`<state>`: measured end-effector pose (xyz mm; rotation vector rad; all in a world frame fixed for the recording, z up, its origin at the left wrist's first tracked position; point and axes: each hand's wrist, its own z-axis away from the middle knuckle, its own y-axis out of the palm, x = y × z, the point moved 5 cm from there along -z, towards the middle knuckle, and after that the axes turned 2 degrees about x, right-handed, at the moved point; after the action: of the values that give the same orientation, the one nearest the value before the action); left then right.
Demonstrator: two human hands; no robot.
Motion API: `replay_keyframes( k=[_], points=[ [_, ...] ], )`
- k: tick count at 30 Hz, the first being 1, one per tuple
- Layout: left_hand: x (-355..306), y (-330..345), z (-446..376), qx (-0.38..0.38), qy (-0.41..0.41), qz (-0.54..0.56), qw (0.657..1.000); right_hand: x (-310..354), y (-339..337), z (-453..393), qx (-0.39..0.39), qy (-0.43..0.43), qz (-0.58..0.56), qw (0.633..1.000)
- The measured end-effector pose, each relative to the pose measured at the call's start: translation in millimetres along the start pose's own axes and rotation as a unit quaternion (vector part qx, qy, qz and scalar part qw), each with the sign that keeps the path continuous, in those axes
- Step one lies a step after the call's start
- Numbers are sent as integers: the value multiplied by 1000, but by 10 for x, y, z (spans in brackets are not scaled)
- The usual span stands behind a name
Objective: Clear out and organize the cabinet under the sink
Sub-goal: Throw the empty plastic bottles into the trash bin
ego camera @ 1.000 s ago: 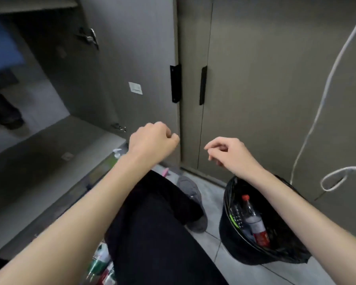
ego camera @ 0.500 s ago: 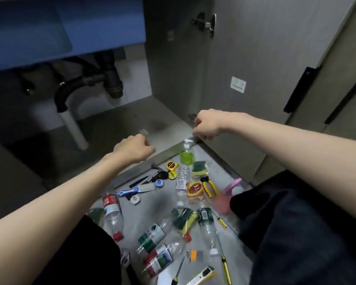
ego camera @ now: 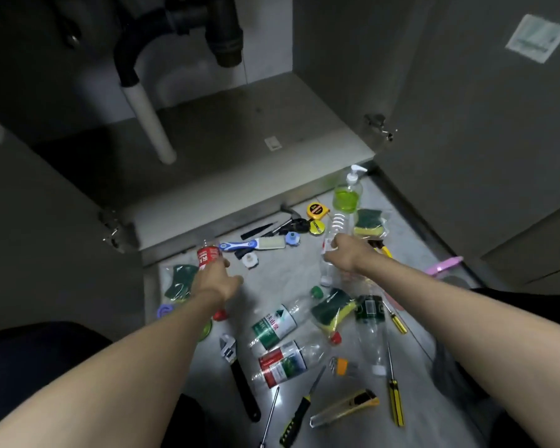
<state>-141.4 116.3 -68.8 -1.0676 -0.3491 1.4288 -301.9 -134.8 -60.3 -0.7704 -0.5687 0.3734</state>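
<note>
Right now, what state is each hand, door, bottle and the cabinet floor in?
left hand: grips the red-label bottle lying on the floor
right hand: grips the clear bottle lying on the floor
cabinet doors: open
cabinet floor: bare, apart from the drain pipe
pump bottle: upright, part full of green liquid
green-label bottle: lying down, capped

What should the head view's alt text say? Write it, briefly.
Seen from above, a person's left hand holds a red-label bottle and the right hand holds a clear bottle, over a floor strewn with bottles, sponges and tools. Beyond them stands the open sink cabinet with its drain pipe.
</note>
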Motion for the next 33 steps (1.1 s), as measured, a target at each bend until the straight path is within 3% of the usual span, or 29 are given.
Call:
replay_keyframes(
  k=[4,8,13,19,24,27,33],
  points=[
    [141,120,-234,-51,-19,-6,998,-110,257,-325,-34,50,-58,996],
    [274,118,-471,-110,-49,-94,988,-151,448,-612,-72,103,-106,986],
    [460,268,-750,-62,-78,-103,990,-101,534,-812,-159,112,-74,978],
    [567,415,-853,-69,-93,-221,968,-174,686,-897,-175,91,-67,978],
    [563,463,-840,-61,-105,-189,974,-245,798,-895,-146,106,-174,968],
    [578,451,-812,-57,-126,-98,986,-301,822,-875,-127,115,-241,955],
    [379,353,-652,-106,-188,82,973,-428,716,-687,-187,118,-298,929]
  ],
)
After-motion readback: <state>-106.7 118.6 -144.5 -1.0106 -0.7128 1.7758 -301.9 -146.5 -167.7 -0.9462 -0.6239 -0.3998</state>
